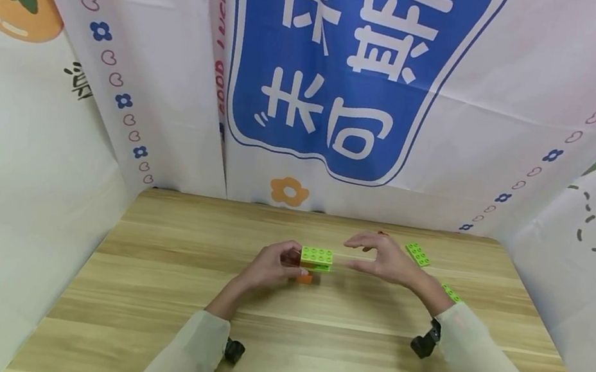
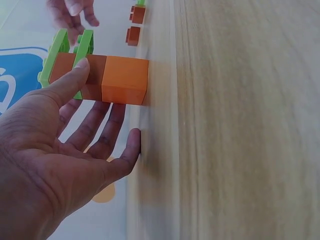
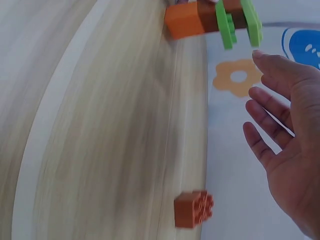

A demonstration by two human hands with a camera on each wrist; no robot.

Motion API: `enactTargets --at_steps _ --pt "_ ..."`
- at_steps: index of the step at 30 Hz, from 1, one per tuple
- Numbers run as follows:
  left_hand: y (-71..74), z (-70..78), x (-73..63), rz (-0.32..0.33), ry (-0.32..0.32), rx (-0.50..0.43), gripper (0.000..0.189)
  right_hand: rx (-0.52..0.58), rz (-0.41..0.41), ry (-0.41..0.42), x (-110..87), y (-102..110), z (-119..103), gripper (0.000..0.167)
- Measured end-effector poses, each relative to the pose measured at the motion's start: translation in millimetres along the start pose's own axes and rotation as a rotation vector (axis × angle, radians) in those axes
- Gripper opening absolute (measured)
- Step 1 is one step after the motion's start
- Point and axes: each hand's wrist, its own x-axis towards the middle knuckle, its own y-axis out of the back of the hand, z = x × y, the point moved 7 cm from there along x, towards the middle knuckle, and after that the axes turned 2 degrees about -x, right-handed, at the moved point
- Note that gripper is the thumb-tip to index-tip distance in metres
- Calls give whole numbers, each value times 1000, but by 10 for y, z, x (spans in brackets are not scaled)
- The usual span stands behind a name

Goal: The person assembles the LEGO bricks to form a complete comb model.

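Observation:
A toy building-block stack stands upright on the wooden table: an orange block (image 2: 125, 80) at the bottom, then brown blocks (image 2: 96, 79) with two lime-green studded plates (image 1: 317, 255) higher up. My left hand (image 1: 269, 266) holds the stack from its left side, the thumb in front and other fingers behind. To the right, my right hand (image 1: 388, 262) is apart from the stack, its fingers relaxed and parted, with nothing between them. In the right wrist view, its fingertips are near the upper green plate (image 3: 252, 22).
Beyond the right hand lies a green plate (image 1: 418, 254); another green plate (image 1: 451, 293) is partly hidden by the right forearm. A loose brown block (image 3: 187, 210) sits on the table (image 1: 163, 334). Printed cloth (image 1: 177, 63) hangs behind and at both sides.

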Motion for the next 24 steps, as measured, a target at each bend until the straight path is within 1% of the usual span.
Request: enactTargets --at_steps 3,7,10,13,17,24 --pt "1 3 0 3 -1 0 28 10 8 -15 -56 47 78 40" --pt "-2 6 0 -1 -2 -8 28 19 9 -8 -121 107 163 40" --pt "-2 12 -1 -7 -7 -11 29 -7 13 4 -167 144 234 40" --pt "-1 15 2 -11 -9 -10 30 -23 11 -15 -209 174 321 40" --pt "-2 10 8 -10 -9 -5 29 -52 3 -65 -258 197 454 41" --pt "-6 5 0 -10 -13 -3 29 -42 24 -80 -350 261 561 40"
